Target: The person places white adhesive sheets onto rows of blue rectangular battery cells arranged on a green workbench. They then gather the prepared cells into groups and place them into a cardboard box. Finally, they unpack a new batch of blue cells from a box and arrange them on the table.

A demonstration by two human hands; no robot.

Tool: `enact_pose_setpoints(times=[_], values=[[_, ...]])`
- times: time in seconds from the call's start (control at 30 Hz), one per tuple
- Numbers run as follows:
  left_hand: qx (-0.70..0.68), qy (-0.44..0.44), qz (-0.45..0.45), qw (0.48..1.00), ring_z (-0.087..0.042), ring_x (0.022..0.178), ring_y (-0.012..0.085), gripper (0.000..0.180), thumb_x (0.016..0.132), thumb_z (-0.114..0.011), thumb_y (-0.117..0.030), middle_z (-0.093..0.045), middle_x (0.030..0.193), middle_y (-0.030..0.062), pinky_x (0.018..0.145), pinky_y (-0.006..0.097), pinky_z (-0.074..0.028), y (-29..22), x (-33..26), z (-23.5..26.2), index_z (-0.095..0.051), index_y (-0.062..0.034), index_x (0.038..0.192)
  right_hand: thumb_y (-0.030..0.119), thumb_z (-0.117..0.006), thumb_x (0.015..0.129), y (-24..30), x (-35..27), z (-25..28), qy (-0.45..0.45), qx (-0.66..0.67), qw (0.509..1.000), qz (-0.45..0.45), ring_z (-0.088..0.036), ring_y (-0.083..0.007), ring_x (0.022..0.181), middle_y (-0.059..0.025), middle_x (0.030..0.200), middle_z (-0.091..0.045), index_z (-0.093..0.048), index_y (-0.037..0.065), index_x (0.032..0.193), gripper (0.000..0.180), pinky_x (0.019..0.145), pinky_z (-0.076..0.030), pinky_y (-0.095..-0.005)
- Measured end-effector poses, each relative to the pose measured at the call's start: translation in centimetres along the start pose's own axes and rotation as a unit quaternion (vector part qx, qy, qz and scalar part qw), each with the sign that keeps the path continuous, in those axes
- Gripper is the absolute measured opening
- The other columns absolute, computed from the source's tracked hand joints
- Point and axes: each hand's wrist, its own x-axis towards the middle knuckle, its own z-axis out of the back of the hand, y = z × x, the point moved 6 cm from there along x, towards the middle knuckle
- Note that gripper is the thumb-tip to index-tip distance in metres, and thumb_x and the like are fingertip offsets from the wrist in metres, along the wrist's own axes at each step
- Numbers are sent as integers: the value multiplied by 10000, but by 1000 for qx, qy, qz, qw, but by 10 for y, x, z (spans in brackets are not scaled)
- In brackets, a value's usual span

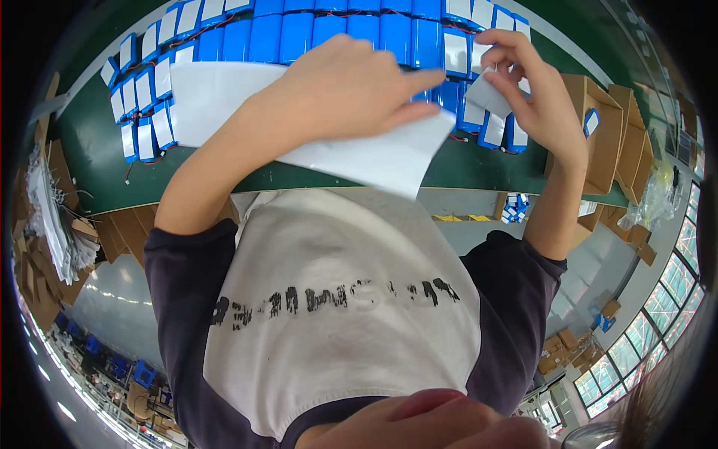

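Rows of blue-wrapped battery packs (265, 39) with thin red and black wires lie on the green table. Many packs at both sides carry a white rectangular sticker (455, 52); those in the middle show plain blue tops. A large white sheet (224, 93) passes beneath my left hand (348, 93) and forearm, its near corner hanging by the table edge. My left hand is closed on this sheet, index finger and thumb pointing right; its other fingers are hidden. Between thumb and fingers my right hand (523, 86) pinches a small white sticker (488, 94) above the right-hand packs.
Open cardboard boxes (602, 142) stand at the table's right end, with clear plastic wrap (658, 198) beside them. Flattened cardboard and white scrap strips (56, 217) pile up on the left. The green table's (299, 178) near edge runs just before my body.
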Motion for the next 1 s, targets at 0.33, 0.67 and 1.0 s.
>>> enact_pose_setpoints(times=[0.33,0.67,1.0], values=[[-6,53,-36,998,-615,497,256,513,979,-611,-545,-597,558,40,494,372,-480,-38,-24,-14,-615,-262,1407,-34,-677,912,2,-2,-40,74,67,995,-12,-559,-181,768,-53,904,-645,-562,107,1313,441,722,-472,-305],[-23,106,1,994,-712,624,288,392,993,-614,-326,-713,709,82,568,393,-553,-39,-4,-30,-625,-114,1323,-31,-692,898,25,-4,-6,-105,-169,979,36,-686,-239,978,-103,1060,-702,-662,120,1255,389,850,-550,-326],[36,-20,39,998,-644,477,225,549,982,-640,-407,-633,560,31,463,352,-495,-41,0,-41,-592,-53,1399,-102,-675,894,32,-9,6,-119,39,990,68,-705,-212,1054,-114,1150,-731,-634,36,1276,408,927,-559,-320]])
